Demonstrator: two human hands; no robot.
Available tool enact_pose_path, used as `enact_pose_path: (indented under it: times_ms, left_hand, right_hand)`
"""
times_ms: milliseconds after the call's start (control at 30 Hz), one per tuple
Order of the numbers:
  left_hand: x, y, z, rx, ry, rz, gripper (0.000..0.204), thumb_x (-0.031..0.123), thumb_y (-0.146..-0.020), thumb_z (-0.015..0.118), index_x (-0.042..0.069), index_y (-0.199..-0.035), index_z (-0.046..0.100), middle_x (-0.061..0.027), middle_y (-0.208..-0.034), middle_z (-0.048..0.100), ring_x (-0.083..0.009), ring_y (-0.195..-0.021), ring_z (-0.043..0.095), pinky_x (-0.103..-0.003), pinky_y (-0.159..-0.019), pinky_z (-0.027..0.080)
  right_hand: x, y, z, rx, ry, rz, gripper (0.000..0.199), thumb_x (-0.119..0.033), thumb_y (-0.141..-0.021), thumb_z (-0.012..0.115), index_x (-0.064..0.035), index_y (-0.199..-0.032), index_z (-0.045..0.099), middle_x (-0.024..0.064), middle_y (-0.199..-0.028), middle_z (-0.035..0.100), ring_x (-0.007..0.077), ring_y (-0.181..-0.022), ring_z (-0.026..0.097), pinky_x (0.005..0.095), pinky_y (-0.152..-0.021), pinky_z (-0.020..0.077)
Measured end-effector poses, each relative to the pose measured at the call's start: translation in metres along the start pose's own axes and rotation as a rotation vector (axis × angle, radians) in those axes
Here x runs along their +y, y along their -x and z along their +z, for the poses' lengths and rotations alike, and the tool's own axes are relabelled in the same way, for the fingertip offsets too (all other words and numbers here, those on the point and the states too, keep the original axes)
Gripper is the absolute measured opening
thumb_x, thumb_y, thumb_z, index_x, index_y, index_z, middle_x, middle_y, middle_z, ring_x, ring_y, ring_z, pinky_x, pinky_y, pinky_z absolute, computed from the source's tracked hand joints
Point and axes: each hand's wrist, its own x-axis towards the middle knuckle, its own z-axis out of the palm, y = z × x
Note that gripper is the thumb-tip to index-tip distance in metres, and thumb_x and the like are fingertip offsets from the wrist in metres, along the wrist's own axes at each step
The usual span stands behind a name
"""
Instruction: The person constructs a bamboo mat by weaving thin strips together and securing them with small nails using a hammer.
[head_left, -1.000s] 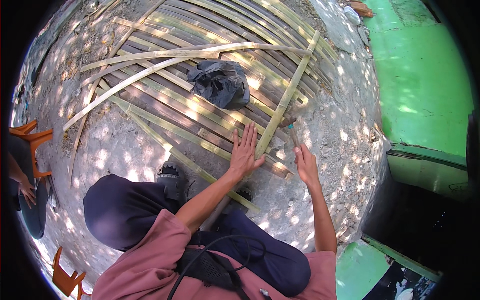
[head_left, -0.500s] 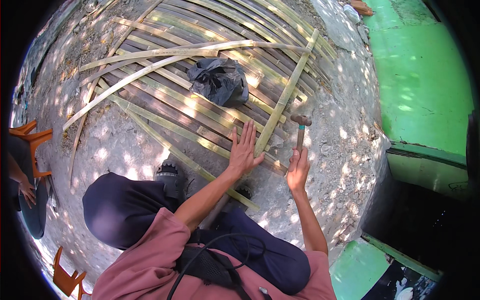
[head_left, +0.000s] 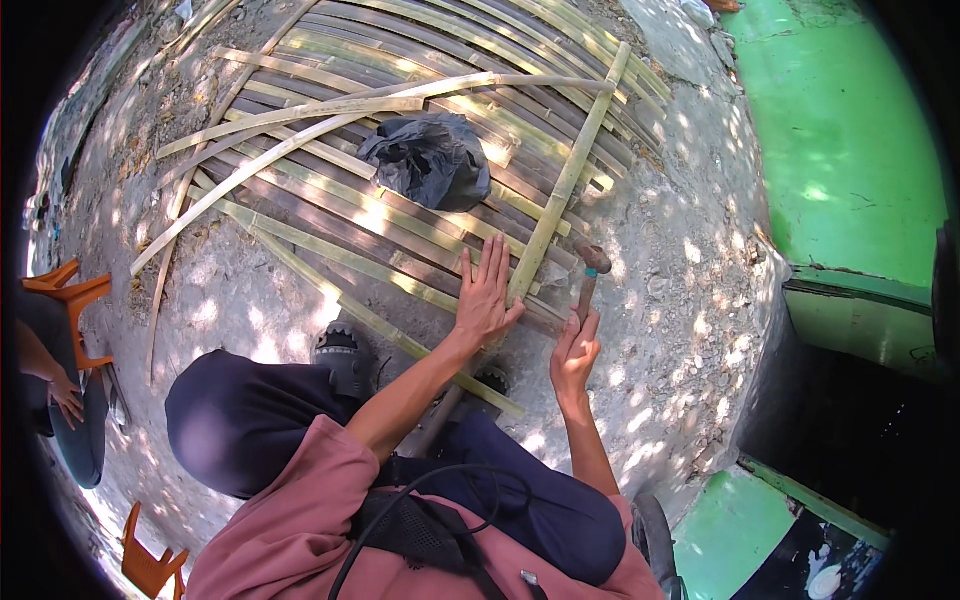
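My left hand (head_left: 486, 293) lies flat with fingers stretched out on the near ends of the bamboo slats (head_left: 400, 262), its thumb beside the low end of a crosswise bamboo strip (head_left: 566, 192). In my right hand (head_left: 576, 352) is a hammer (head_left: 590, 270), gripped by its wooden handle, with the head up near the right edge of the slats. The hammer head is apart from my left hand. A crumpled black plastic bag (head_left: 430, 165) rests on the slats beyond my left hand. Whether a nail stands in the strip is too small to tell.
Loose bamboo strips (head_left: 290, 140) cross over the panel at the left. A green wall (head_left: 840, 140) with a dark opening borders the right. At the far left a person's hand (head_left: 66, 398) shows near an orange plastic chair (head_left: 80, 300). Another orange chair (head_left: 150, 562) stands lower left.
My right hand and the hammer have shifted left, closer to the crosswise strip, and the hammer has tilted. My left hand stays flat on the slats.
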Motion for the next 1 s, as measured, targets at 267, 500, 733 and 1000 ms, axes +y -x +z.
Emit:
enact_pose_path:
  times_ms: [267, 500, 733, 1000]
  left_hand:
    - [0.009, -0.008, -0.003, 0.014, 0.029, 0.013, 0.107, 0.047, -0.089, 0.059, -0.009, -0.171, 0.02, -0.0229, -0.183, 0.012, -0.0354, -0.171, 0.007, -0.068, -0.134, 0.001]
    - [0.003, -0.002, -0.001, 0.01, 0.033, 0.007, 0.105, 0.045, -0.09, 0.058, -0.009, -0.171, 0.021, -0.0238, -0.183, 0.012, -0.0358, -0.171, 0.008, -0.067, -0.134, 0.0]
    - [0.008, -0.005, 0.001, 0.03, 0.061, 0.021, 0.104, 0.045, -0.09, 0.058, -0.01, -0.17, 0.021, -0.0246, -0.182, 0.013, -0.0368, -0.171, 0.008, -0.067, -0.134, -0.001]
    - [0.014, -0.003, 0.002, 0.032, 0.074, 0.028, 0.104, 0.044, -0.091, 0.058, -0.009, -0.171, 0.019, -0.0249, -0.182, 0.012, -0.0376, -0.171, 0.007, -0.067, -0.134, -0.001]
  right_hand:
    - [0.052, -0.004, 0.024, -0.039, 0.102, 0.06, 0.028, -0.025, -0.117, 0.048, 0.0003, -0.125, 0.057, 0.0167, -0.076, 0.064, 0.0288, -0.067, 0.066, 0.0454, -0.062, 0.0498]
    - [-0.002, -0.015, 0.001, 0.198, -0.307, 0.128, 0.028, -0.025, -0.117, 0.046, -0.0019, -0.129, 0.057, 0.0134, -0.074, 0.065, 0.0332, -0.065, 0.066, 0.0474, -0.063, 0.0504]
    - [0.048, 0.008, 0.045, -0.001, 0.265, -0.119, 0.025, -0.019, -0.116, 0.051, 0.0023, -0.129, 0.057, 0.0194, -0.084, 0.07, 0.04, -0.068, 0.067, 0.0504, -0.065, 0.0509]
    - [0.012, -0.001, 0.016, 0.274, -0.062, -0.111, 0.023, -0.019, -0.117, 0.048, 0.0015, -0.123, 0.056, 0.016, -0.078, 0.062, 0.0302, -0.064, 0.062, 0.0411, -0.057, 0.0467]
